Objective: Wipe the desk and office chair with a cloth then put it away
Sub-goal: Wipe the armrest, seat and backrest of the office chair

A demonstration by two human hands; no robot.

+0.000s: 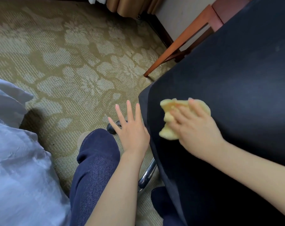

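Right hand [195, 128] presses crumpled yellow cloth [171, 118] flat-fingered on black fabric office chair [236, 79], lower right; left hand [132, 129] open. Risk: loose cloth bunches, chair rolls.

The person's right hand [195, 128] presses a crumpled yellow cloth [172, 118] flat against the black fabric office chair [236, 79], fingers spread over it toward eleven o'clock. The left hand [130, 128], fingers straight and splayed, rests at the chair's edge at nine o'clock from the cloth. Below it lie a blue-jeaned leg [94, 168], a chrome chair tube [147, 174], and patterned beige carpet [65, 62].
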